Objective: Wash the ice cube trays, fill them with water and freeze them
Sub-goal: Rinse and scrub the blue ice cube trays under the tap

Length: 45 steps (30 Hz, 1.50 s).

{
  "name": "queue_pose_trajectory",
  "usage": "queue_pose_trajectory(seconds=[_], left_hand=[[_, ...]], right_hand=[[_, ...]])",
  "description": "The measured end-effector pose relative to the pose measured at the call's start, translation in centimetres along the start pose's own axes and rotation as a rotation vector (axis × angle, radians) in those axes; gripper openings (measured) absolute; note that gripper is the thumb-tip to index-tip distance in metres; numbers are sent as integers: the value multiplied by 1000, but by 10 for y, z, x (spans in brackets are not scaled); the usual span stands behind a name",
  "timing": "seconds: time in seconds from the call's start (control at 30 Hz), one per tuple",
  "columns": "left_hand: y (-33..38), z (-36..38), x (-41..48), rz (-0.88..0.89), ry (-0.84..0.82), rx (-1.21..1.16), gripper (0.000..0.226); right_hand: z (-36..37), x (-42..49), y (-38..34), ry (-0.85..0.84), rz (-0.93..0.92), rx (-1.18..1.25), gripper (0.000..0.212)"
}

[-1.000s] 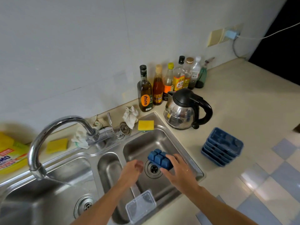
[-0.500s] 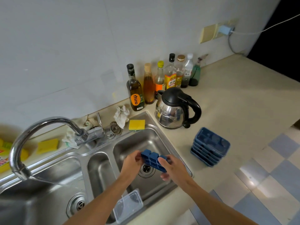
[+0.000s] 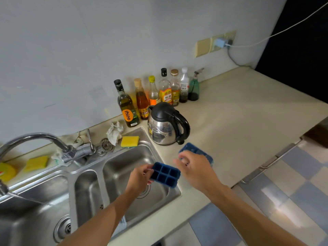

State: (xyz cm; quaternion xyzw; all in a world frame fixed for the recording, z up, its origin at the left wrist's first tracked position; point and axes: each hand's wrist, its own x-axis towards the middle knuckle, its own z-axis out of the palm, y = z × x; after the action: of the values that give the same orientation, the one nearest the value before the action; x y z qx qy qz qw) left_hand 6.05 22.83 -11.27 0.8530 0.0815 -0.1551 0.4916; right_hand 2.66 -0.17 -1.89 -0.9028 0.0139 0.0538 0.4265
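**Next tray lies right of the sink, under the R hand**

Key relation: the stack of trays (image 3: 198, 150) sits on the tabletop (image 3: 239, 121) just right of the sink rim and just in front of the kettle (image 3: 166, 125), closer to the tabletop's front edge than to the wall. The right hand (image 3: 195, 167) hovers directly over the stack's near side, so it's the nearer hand by far. The stack's long axis runs diagonally, from back-left to front-right. A pick from above w/ the R hand looks like the natural next move.

Left hand (image 3: 140, 176) pinches the ice cube tray (image 3: 166, 174) at its left short end, thumb on top. The tray hangs over the right basin (image 3: 124, 162), cells up and about level, w/ its long axis left-to-right and its free end pointing toward the R hand.

R hand: fingers loosely bent and spread, holding nothing as far as I can see. It's motion-blurred, so can't tell if the fingertips touch the stack.

Materials etc.:
- Trays: dark blue, matte, 2x3 square cells w/ rounded corners. Prob. soft silicone or plastic, so the held one may flex in a one-end pinch.
- Sink: brushed stainless, multi-basin.
- Tap (image 3: 35, 139): chrome, curved, spout over the left basin w/ a thin stream apparently running.
- Kettle: polished steel body w/ black lid and handle.
- Tabletop: smooth, pale cream.
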Motion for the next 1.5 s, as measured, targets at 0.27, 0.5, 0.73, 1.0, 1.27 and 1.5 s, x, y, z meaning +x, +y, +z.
queue_pose_trajectory(seconds=[0.27, 0.5, 0.73, 1.0, 1.27, 1.5], left_hand=[[9, 69, -12, -94, -196, 152, 30], [19, 95, -19, -245, -101, -231, 24], [3, 71, -35, -220, 4, -43, 19], [-3, -2, -61, -164, 237, -315, 28], [-42, -86, -83, -190, 170, -808, 69], [-121, -194, -85, -317, 242, -1075, 81]], right_hand=[[-46, 9, 33, 8, -147, -331, 48], [-34, 12, 58, -121, -132, -474, 62], [-25, 19, 49, -8, -204, -363, 56], [36, 24, -26, -101, -337, -152, 60], [143, 8, -102, -257, -344, -103, 62], [274, 1, -192, -365, -272, -171, 60]])
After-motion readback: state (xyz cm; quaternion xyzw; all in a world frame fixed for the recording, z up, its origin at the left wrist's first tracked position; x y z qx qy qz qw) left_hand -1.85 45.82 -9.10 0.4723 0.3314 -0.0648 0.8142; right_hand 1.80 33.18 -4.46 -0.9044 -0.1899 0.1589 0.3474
